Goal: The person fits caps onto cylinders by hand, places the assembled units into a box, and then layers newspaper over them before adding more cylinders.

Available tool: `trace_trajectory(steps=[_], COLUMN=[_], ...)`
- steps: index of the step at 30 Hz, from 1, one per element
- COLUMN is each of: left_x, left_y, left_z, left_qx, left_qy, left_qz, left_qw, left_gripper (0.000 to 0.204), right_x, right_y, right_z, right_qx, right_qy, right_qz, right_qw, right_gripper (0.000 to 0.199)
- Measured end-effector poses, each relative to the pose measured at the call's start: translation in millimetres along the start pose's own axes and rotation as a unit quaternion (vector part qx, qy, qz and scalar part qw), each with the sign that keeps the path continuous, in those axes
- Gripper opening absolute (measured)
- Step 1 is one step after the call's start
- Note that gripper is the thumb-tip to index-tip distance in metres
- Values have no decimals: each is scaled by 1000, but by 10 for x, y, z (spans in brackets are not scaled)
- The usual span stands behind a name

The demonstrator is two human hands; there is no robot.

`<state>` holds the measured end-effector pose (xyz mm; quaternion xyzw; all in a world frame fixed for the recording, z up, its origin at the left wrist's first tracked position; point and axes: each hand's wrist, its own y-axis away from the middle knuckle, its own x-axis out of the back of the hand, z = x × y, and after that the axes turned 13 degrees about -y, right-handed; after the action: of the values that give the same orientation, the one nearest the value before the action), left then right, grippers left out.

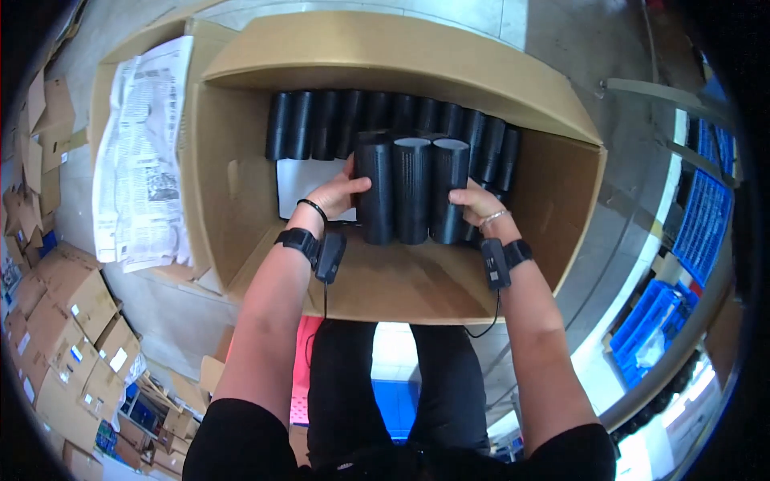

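Head view: inside the cardboard box (241, 160), the left hand (337, 195) and right hand (475, 202) clamp a bundle of black tubes (411, 191) from either side. More tubes (321, 124) line the box's far wall. Newspaper (143, 152) drapes the box's left flap.

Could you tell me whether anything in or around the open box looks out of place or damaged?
Nothing stands out. A neat row of black tubes lies along the far wall of the cardboard box. The left hand and right hand hold three more tubes upright together. A newspaper drapes over the left flap; a white sheet lines the bottom.
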<state>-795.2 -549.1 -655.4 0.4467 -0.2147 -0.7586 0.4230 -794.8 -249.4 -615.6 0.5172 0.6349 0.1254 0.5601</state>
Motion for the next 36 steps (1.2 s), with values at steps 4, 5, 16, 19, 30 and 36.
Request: trace_trajectory(steps=[4,5,16,19,30,36], left_x=[380,392,403,320,-802,-1632], left_y=[-450,-516,-546,-410,1415,2674], left_z=[-287,-323,-278,-205,435,1031], left_qx=[17,12,34,19,-38,-42], left_qy=[28,36,82,69,42,5], left_qz=[11,17,23,8,15,-14], left_qw=[999,999,996,997,998,999], left_gripper=[104,100,104,103,115,115], right_x=[200,226,430,469,-759,-1623], right_y=[-496,-529,-715,-622,1198,2627], right_z=[52,29,23,77,93,62], right_qx=[-13,-25,-55,-34,-39,-3], right_qy=[1,7,-32,-15,-66,-116], right_qz=[-3,16,51,1,-45,-56], right_qw=[1000,1000,997,999,996,992], right_gripper=[85,85,91,95,97,93])
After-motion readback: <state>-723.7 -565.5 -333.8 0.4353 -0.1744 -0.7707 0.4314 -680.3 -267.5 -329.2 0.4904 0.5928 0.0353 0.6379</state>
